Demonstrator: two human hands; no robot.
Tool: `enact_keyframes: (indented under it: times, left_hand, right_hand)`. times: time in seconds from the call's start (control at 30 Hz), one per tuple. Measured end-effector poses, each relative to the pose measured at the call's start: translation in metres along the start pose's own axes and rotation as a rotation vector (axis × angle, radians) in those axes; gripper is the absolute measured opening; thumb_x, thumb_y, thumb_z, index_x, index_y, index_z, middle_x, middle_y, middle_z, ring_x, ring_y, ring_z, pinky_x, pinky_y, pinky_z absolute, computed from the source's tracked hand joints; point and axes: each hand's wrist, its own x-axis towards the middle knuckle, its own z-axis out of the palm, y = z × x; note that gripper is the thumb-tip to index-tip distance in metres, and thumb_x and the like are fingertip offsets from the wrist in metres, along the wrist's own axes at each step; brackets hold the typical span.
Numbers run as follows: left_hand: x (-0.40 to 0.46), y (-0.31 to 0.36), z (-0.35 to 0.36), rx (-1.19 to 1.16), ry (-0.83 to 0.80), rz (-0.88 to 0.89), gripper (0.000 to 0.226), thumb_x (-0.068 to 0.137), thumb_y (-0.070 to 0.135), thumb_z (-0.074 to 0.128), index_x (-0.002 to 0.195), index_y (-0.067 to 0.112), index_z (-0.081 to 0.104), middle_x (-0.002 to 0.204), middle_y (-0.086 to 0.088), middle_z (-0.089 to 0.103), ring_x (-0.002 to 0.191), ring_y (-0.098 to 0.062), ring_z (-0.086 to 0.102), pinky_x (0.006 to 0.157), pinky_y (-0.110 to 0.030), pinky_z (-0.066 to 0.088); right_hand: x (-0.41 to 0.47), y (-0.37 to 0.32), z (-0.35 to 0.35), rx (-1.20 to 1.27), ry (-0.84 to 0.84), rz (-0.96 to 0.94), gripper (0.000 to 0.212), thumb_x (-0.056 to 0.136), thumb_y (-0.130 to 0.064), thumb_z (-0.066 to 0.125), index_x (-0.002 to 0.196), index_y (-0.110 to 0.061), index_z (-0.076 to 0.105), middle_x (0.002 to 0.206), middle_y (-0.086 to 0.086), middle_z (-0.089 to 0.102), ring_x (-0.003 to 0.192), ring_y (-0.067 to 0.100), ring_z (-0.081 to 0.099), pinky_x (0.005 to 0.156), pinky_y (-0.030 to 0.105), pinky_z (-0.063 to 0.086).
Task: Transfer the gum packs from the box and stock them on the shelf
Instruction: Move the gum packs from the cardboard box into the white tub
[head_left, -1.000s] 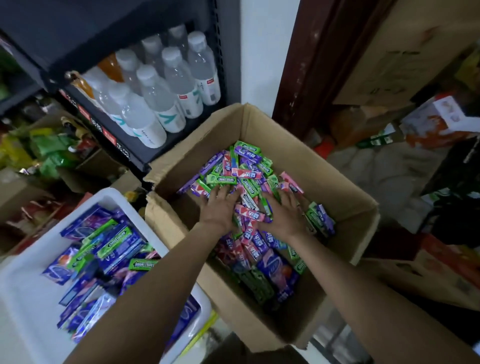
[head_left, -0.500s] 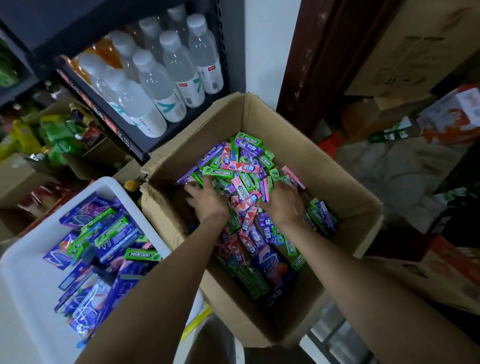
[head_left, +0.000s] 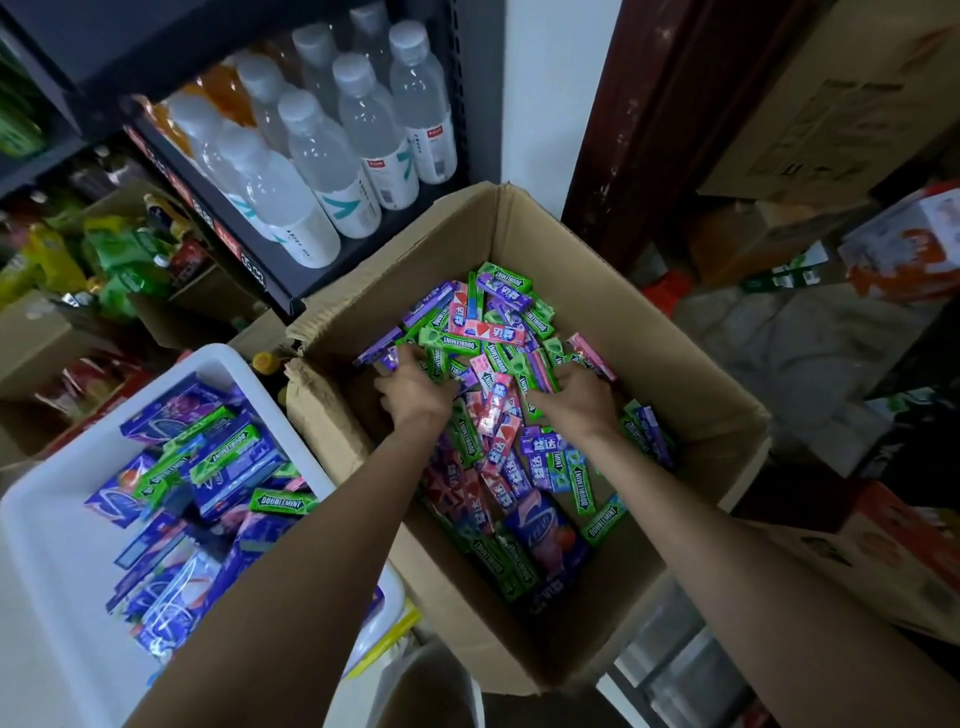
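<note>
Stockroom floor: your left hand (head_left: 415, 387) and right hand (head_left: 574, 397), fingers curled, scoop gum packs (head_left: 498, 415) inside the cardboard box (head_left: 691, 395); more packs fill the white bin (head_left: 47, 530) at left.

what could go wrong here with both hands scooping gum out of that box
1. The left hand and right hand are gathering a loose heap of gum packs; lifted together, some would likely slide out between them.
2. The white bin sits beside the cardboard box, so packs carried across could fall into the gap between them.
</note>
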Motion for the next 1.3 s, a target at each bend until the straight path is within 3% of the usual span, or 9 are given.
enact_keyframes:
  times: [0.13, 0.27, 0.37, 0.57, 0.77, 0.9, 1.03, 1.13, 1.3]
  left_hand:
    - [-0.003, 0.000, -0.008, -0.066, -0.053, 0.135, 0.065, 0.080, 0.012, 0.073, 0.131, 0.017, 0.033, 0.120, -0.021, 0.055, 0.108, -0.036, 0.054, 0.075, -0.033, 0.041]
    - [-0.003, 0.001, -0.009, -0.156, -0.127, 0.132, 0.091, 0.076, 0.004, 0.075, 0.144, 0.018, 0.016, 0.124, -0.014, 0.056, 0.113, -0.029, 0.056, 0.085, -0.032, 0.041]
    - [0.002, 0.003, -0.003, -0.127, -0.228, 0.126, 0.067, 0.076, 0.005, 0.077, 0.131, 0.008, 0.039, 0.102, -0.005, 0.062, 0.105, -0.024, 0.059, 0.088, -0.032, 0.045]
    - [0.000, 0.012, 0.007, -0.057, -0.265, 0.188, 0.043, 0.075, 0.025, 0.078, 0.107, 0.006, 0.056, 0.107, -0.005, 0.065, 0.099, -0.021, 0.060, 0.077, -0.026, 0.044]
    - [0.008, 0.009, 0.009, -0.300, -0.316, 0.073, 0.036, 0.075, 0.000, 0.075, 0.098, 0.008, 0.050, 0.098, -0.007, 0.062, 0.096, -0.020, 0.059, 0.071, -0.017, 0.048]
    - [0.008, 0.013, 0.010, -0.370, -0.356, 0.055, 0.029, 0.078, -0.004, 0.071, 0.082, 0.015, 0.050, 0.079, 0.000, 0.056, 0.085, -0.017, 0.056, 0.075, -0.022, 0.050]
    - [0.002, 0.024, 0.012, -0.357, -0.382, 0.067, 0.016, 0.085, 0.006, 0.067, 0.085, 0.014, 0.054, 0.075, 0.006, 0.055, 0.078, -0.011, 0.050, 0.083, -0.028, 0.047]
    - [-0.003, 0.027, 0.012, -0.332, -0.381, 0.109, 0.012, 0.085, 0.011, 0.068, 0.088, 0.013, 0.057, 0.078, 0.007, 0.055, 0.081, -0.012, 0.053, 0.091, -0.033, 0.048]
    - [-0.024, 0.034, -0.004, -0.432, -0.404, 0.166, 0.036, 0.087, 0.017, 0.067, 0.119, 0.009, 0.054, 0.089, 0.006, 0.054, 0.092, -0.013, 0.057, 0.060, -0.014, 0.055]
  right_hand:
    - [-0.005, -0.003, -0.003, 0.312, -0.100, 0.013, 0.023, 0.084, -0.013, 0.068, 0.104, -0.004, 0.060, 0.104, 0.017, 0.063, 0.091, 0.036, 0.066, 0.083, 0.054, 0.053]
    - [-0.006, -0.007, -0.001, 0.443, -0.146, 0.045, 0.017, 0.088, -0.012, 0.062, 0.101, 0.000, 0.062, 0.108, 0.019, 0.063, 0.091, 0.036, 0.064, 0.092, 0.052, 0.049]
    - [-0.001, -0.006, 0.002, 0.466, -0.147, 0.077, 0.035, 0.086, -0.016, 0.065, 0.116, 0.001, 0.059, 0.115, 0.015, 0.062, 0.102, 0.031, 0.062, 0.097, 0.045, 0.048]
    - [0.009, -0.004, 0.008, 0.422, -0.151, 0.095, 0.040, 0.086, -0.020, 0.065, 0.121, 0.000, 0.057, 0.117, 0.013, 0.059, 0.110, 0.026, 0.057, 0.098, 0.040, 0.047]
    - [0.010, -0.005, 0.007, 0.463, -0.182, 0.080, 0.043, 0.088, -0.018, 0.062, 0.127, -0.003, 0.053, 0.127, 0.011, 0.056, 0.112, 0.022, 0.056, 0.096, 0.034, 0.048]
    - [0.005, -0.007, 0.005, 0.501, -0.199, 0.048, 0.028, 0.091, -0.012, 0.057, 0.118, -0.005, 0.059, 0.104, 0.000, 0.061, 0.098, 0.015, 0.057, 0.093, 0.032, 0.047]
    - [0.001, -0.007, 0.004, 0.521, -0.228, 0.018, 0.010, 0.092, -0.012, 0.055, 0.088, -0.016, 0.063, 0.086, -0.003, 0.061, 0.085, 0.012, 0.057, 0.095, 0.036, 0.047]
    - [-0.002, -0.006, 0.003, 0.547, -0.237, 0.009, 0.013, 0.093, -0.013, 0.053, 0.100, -0.011, 0.063, 0.098, 0.005, 0.062, 0.094, 0.018, 0.057, 0.099, 0.040, 0.045]
    - [-0.016, -0.014, -0.005, 0.561, -0.182, -0.067, 0.016, 0.093, -0.018, 0.053, 0.096, -0.028, 0.066, 0.110, 0.009, 0.067, 0.108, 0.029, 0.059, 0.101, 0.048, 0.044]
